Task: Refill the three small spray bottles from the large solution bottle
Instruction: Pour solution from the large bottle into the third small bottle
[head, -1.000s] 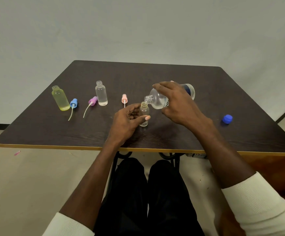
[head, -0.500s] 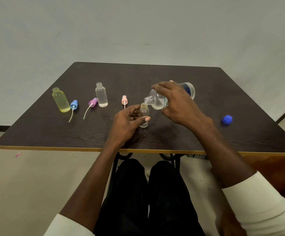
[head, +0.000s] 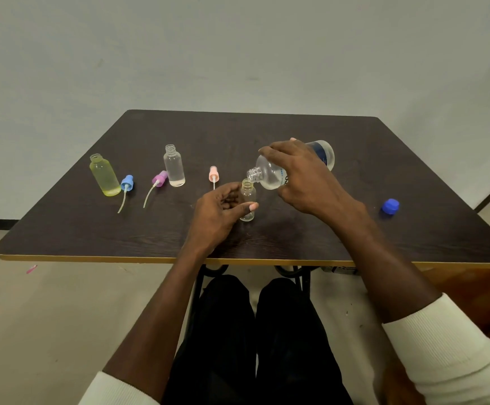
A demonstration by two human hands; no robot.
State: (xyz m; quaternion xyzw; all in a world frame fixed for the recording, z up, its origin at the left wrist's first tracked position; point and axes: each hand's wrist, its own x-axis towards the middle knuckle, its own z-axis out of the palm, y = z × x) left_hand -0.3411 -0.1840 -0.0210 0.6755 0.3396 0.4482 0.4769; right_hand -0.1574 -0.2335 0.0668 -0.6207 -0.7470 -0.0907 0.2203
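My right hand [head: 305, 176] grips the large clear solution bottle [head: 270, 173], tipped on its side with its open mouth just above a small clear spray bottle [head: 248, 200]. That small bottle stands upright on the dark table [head: 267, 127], and my left hand [head: 220, 214] holds it with thumb and curled fingers. To the left stand a second clear bottle [head: 174, 169] with some liquid at the bottom and a yellow bottle [head: 104, 174], both uncapped.
Three spray heads lie on the table: blue [head: 127, 182], purple [head: 159, 178] and pink [head: 213, 174]. The big bottle's blue cap [head: 390, 206] sits at the right. The table's front edge runs just past my wrists; my legs are below it.
The large bottle's mouth stays over the small bottle; both hands hold almost still. The view has shifted slightly.
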